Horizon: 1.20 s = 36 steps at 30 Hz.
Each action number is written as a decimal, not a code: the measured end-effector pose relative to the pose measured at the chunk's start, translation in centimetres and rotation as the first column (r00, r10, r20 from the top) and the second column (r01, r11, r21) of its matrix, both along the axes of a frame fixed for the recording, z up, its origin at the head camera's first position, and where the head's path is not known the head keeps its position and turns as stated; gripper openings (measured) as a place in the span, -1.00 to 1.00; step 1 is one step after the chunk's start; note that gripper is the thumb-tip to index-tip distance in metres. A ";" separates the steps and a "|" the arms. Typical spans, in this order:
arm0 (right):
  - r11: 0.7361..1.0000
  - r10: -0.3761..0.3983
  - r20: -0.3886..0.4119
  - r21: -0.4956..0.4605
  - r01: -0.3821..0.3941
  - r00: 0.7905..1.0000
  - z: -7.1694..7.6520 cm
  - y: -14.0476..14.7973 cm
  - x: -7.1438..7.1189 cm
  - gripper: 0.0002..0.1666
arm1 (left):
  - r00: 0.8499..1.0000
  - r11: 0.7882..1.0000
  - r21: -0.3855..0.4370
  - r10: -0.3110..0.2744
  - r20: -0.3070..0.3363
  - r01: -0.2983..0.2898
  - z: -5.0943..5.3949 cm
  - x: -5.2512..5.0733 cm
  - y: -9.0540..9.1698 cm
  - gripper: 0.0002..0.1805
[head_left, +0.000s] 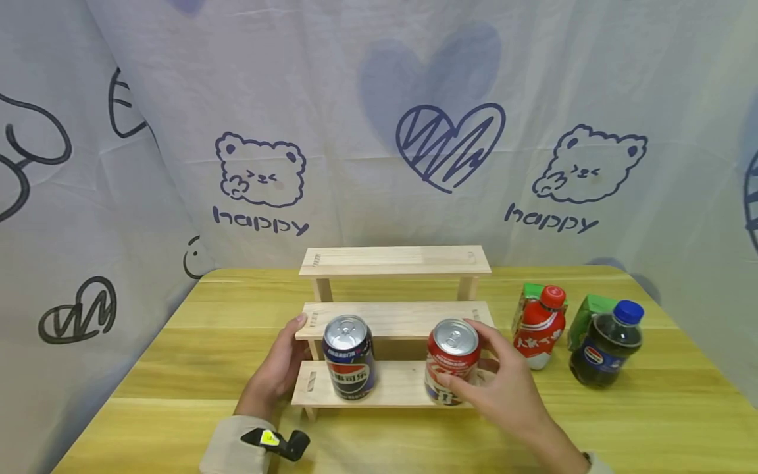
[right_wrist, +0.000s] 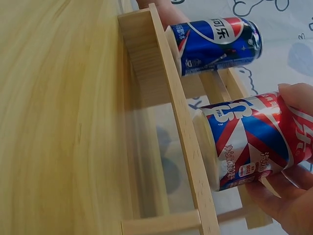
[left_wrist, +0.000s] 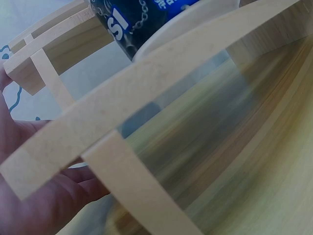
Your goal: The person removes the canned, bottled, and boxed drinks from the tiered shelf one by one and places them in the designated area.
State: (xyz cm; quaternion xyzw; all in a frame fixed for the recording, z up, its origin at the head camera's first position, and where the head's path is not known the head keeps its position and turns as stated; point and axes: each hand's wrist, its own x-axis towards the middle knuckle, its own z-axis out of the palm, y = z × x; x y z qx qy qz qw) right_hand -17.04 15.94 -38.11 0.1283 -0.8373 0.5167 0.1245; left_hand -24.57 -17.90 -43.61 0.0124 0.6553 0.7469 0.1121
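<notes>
A three-step wooden rack [head_left: 393, 319] stands on the table. On its lowest step, toward the left, a dark blue Pepsi can [head_left: 349, 362] stands upright. My right hand [head_left: 503, 382] grips a red cola can [head_left: 453, 362] at the right part of that step; in the right wrist view the can's base [right_wrist: 208, 149] is at the board. At the rack's left end is my left hand [head_left: 278, 368], its fingers against the side of the rack. The left wrist view shows that hand [left_wrist: 54, 200] around the end of the lowest board [left_wrist: 112, 103], partly hidden behind it.
To the right of the rack stand a red bottle with a red cap [head_left: 540, 329] and a dark cola bottle with a blue cap [head_left: 605, 345]. Green cartons [head_left: 583, 316] are partly hidden behind them. A printed cloth [head_left: 355, 131] hangs behind the table [head_left: 195, 368].
</notes>
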 end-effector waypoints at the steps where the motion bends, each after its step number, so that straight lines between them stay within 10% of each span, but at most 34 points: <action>1: 1.000 -0.007 0.000 0.003 0.007 1.000 0.1 0.2 0.1 -0.10 | 1.000 1.000 -0.008 -0.006 -0.008 0.006 -0.1 0.0 0.0 -0.23; 36: 0.953 -0.272 -0.094 0.115 0.281 0.958 0.2 6.5 1.2 -0.08 | 1.000 1.000 -0.003 0.025 0.001 -0.025 -1.2 -0.8 -0.4 -0.24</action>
